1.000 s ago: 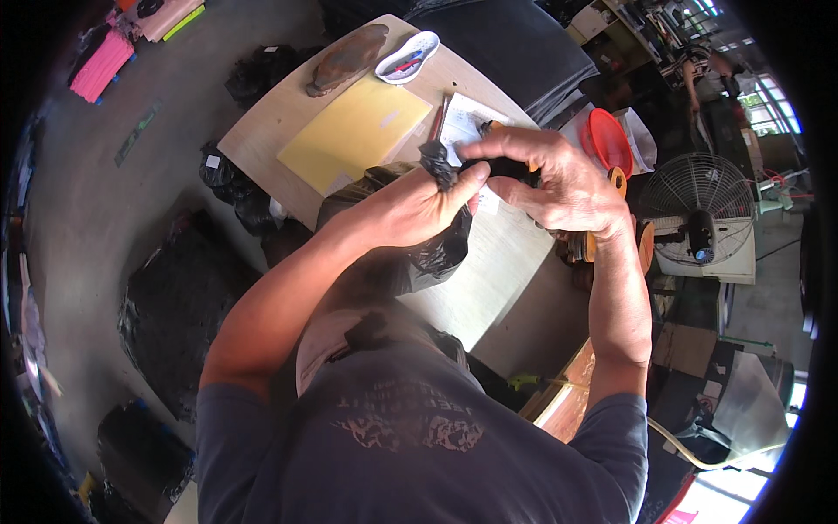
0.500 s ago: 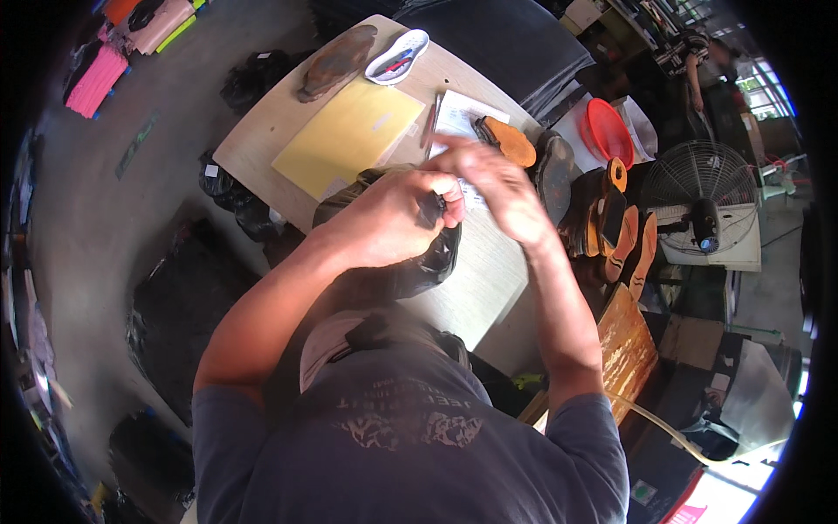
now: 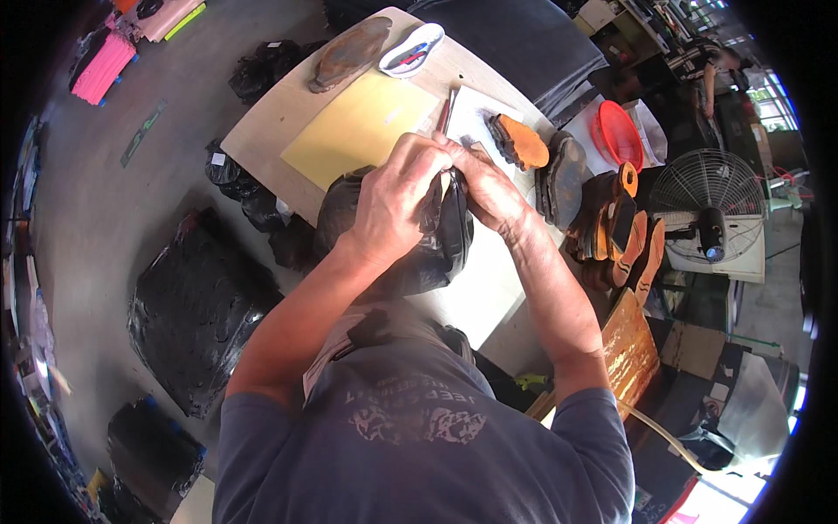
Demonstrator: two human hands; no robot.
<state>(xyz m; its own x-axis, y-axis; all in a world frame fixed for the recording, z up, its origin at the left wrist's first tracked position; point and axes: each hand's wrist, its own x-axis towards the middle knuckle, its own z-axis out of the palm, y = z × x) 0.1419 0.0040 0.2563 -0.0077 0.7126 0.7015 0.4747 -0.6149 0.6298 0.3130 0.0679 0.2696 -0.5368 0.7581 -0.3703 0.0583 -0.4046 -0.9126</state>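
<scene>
A bulging black plastic bag (image 3: 419,275) rests at the near side of the light wooden table (image 3: 275,118), close to my body. Its gathered top rises between my two hands. My left hand (image 3: 403,196) is closed on the bunched plastic, fingers curled. Opposite it, my right hand (image 3: 493,188) pinches the same bunched top, and the fingertips of both hands meet. Beyond them a yellow sheet (image 3: 353,131) lies flat, with white papers (image 3: 480,103) and a dark reddish pen (image 3: 447,109) to its right. Whatever fills the bag is hidden.
A rusty sole-shaped block (image 3: 353,52) and a white sole-shaped tray (image 3: 428,37) with pens lie at the far edge. Rightward are an orange-topped sole shape (image 3: 524,144), dark soles (image 3: 563,179), a red basin (image 3: 616,135) and a fan (image 3: 707,205). Black bags (image 3: 196,306) lie on the floor leftward.
My right hand, blurred and lifted off beside the left before, has come in and closed on the bag's top. The whole view has shifted slightly.
</scene>
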